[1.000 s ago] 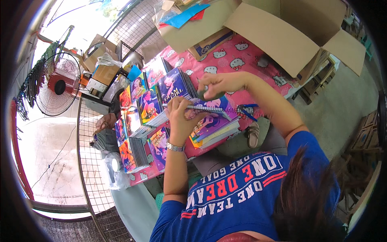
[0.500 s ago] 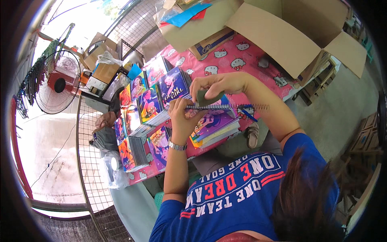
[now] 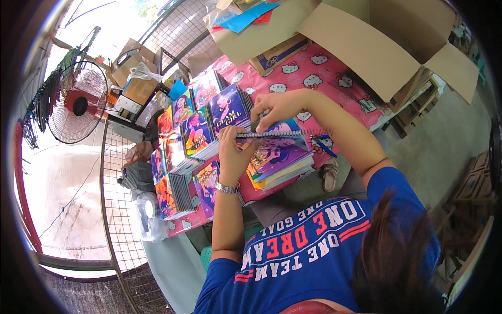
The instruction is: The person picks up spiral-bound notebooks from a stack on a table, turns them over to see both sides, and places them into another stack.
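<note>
My left hand point(image 3: 232, 149) is closed round the left end of a notebook point(image 3: 277, 152), held with its spine edge upward. A dark spiral coil point(image 3: 320, 132) runs through the holes along that spine, and its free end sticks out past the right end. Above the spine is my right hand point(image 3: 280, 109), fingers bent and pinched on a dark green flat piece point(image 3: 254, 126) that is mostly hidden by them. Below the held notebook lies a stack of notebooks point(image 3: 285, 175) with purple, white and yellow edges.
Several piles of colourful notebooks point(image 3: 196, 131) cover the left of the pink-clothed table point(image 3: 342, 97). A blue tool or pen point(image 3: 327, 148) lies right of the stack. A large open carton point(image 3: 366, 49) stands at the back right; a fan point(image 3: 79, 106) is at the left.
The coil's free end has shifted left, so less of it sticks out past the notebook. My right hand has dropped closer to the spine, and the green piece shows less.
</note>
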Demonstrator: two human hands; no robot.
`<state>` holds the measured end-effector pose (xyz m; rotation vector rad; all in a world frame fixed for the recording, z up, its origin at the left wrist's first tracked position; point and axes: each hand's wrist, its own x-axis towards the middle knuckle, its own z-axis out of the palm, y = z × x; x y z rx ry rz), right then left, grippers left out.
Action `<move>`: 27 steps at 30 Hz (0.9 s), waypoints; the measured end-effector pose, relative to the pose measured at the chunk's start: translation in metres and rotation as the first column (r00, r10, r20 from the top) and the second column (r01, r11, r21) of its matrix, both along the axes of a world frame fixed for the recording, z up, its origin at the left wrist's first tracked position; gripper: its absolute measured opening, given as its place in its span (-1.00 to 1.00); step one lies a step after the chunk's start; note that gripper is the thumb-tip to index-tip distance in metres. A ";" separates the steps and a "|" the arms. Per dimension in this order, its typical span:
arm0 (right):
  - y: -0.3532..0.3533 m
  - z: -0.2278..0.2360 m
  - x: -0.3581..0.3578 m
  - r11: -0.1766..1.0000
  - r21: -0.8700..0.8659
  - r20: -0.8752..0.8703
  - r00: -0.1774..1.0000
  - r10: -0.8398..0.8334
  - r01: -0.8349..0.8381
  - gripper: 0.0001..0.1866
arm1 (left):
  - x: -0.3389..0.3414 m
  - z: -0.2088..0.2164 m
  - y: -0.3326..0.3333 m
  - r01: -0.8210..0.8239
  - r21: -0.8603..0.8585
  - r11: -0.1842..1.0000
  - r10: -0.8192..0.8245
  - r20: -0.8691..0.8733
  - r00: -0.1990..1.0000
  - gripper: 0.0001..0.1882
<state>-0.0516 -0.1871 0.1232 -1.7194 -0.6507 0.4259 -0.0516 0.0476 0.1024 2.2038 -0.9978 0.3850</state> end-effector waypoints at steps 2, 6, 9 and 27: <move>0.006 -0.003 0.000 0.982 0.180 -0.025 0.998 -0.059 0.062 -0.63 | 0.004 -0.001 0.009 0.009 -0.011 1.000 -0.009 -0.009 1.000 -0.62; 0.006 -0.001 0.025 0.955 -0.270 0.031 0.990 0.136 -0.122 -0.64 | 0.005 0.000 0.014 -0.008 0.001 1.000 0.008 -0.126 0.992 -0.64; 0.016 -0.010 0.020 0.955 0.272 -0.086 0.985 0.147 -0.119 -0.65 | 0.011 0.006 0.023 -0.034 0.021 0.999 0.037 -0.144 0.989 -0.64; -0.003 -0.063 0.043 0.983 -0.081 0.000 0.986 -0.167 0.167 -0.58 | 0.027 -0.017 0.038 -0.185 -0.186 0.965 0.063 -0.520 0.852 -0.78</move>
